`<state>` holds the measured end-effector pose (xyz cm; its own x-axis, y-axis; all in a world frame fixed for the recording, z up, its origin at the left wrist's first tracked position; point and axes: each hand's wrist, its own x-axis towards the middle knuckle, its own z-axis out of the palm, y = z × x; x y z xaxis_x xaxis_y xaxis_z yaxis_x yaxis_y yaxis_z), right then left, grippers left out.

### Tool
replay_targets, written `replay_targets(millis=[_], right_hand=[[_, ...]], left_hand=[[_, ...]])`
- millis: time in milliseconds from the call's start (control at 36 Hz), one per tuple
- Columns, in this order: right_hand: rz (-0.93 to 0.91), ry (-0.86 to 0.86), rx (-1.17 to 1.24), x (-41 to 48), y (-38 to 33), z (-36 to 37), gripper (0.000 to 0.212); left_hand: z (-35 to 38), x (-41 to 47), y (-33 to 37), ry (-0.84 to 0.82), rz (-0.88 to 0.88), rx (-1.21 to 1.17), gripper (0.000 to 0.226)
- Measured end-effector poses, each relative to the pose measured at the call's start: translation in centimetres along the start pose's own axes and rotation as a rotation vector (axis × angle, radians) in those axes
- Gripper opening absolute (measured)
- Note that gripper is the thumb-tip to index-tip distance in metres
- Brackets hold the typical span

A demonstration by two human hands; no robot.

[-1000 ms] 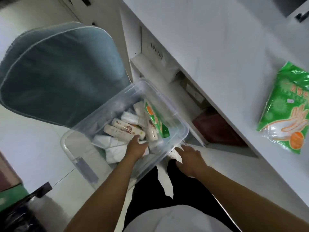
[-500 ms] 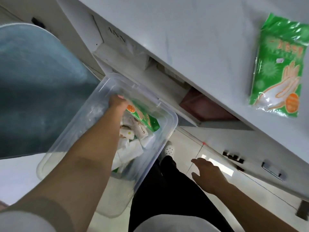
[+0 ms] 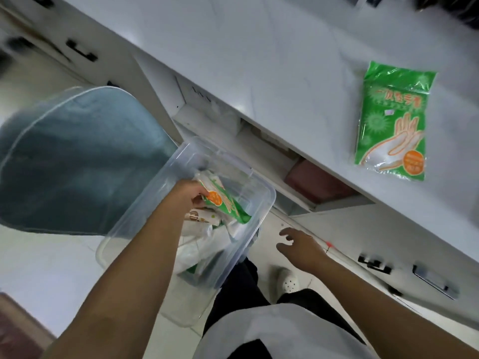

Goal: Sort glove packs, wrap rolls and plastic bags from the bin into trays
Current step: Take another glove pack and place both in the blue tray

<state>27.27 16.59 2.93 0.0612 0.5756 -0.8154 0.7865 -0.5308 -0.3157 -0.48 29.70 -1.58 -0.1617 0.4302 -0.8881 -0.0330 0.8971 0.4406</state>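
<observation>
The left hand [image 3: 188, 195] is down in the clear bin [image 3: 145, 221], fingers pinched on the top end of a green glove pack [image 3: 224, 203] that rests on the wrap rolls [image 3: 198, 216] and plastic bags [image 3: 197, 250]. The right hand [image 3: 300, 246] hangs spread and empty beside the bin. This looks like the pick-up step. Next, the pack needs lifting clear of the rim and carrying to the tabletop [image 3: 272, 60], where another glove pack [image 3: 391, 120] lies; no trays are in view.

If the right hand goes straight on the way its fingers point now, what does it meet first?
Probably the clear bin: the right hand is open, its fingers pointing left toward the bin's near wall, though depth is unclear.
</observation>
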Motion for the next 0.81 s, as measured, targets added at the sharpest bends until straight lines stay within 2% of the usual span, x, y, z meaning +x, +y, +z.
replay_targets(millis=[139, 250, 333, 417, 500, 583, 778, 806], right_hand=[[-0.02, -0.081, 0.481, -1.9, -2.4, -1.1, 0.018], [0.078, -0.34, 0.975, -4.2, -3.4, -2.5, 0.03], [0.176, -0.546, 1.386, -6.2, -3.4, -3.8, 0.031], [0.15, -0.63, 1.655, -7.8, -2.6, -5.1, 0.024], [0.102, -0.625, 1.791, -9.0, -0.9, -6.3, 0.017], [0.033, -0.523, 1.807, -10.1, 1.3, -7.6, 0.019], [-0.342, -0.386, 1.752, -14.6, 6.5, -11.4, 0.036], [-0.385, -0.378, 1.747, -15.2, 7.1, -12.0, 0.037]], left_hand=[[0.8, -8.7, -0.8, 0.01, 0.183, -0.214, 0.041], [2.9, -15.6, -1.9, 0.021, 0.369, -0.362, 0.049], [5.2, -20.0, -2.9, 0.0, 0.495, -0.449, 0.051], [8.1, -23.5, -4.2, -0.056, 0.589, -0.519, 0.053], [10.6, -26.2, -6.3, -0.116, 0.629, -0.551, 0.062], [12.5, -28.3, -8.3, -0.168, 0.63, -0.534, 0.066], [13.4, -32.5, -9.3, -0.471, 0.617, -0.447, 0.09], [13.3, -32.9, -9.1, -0.495, 0.598, -0.465, 0.087]])
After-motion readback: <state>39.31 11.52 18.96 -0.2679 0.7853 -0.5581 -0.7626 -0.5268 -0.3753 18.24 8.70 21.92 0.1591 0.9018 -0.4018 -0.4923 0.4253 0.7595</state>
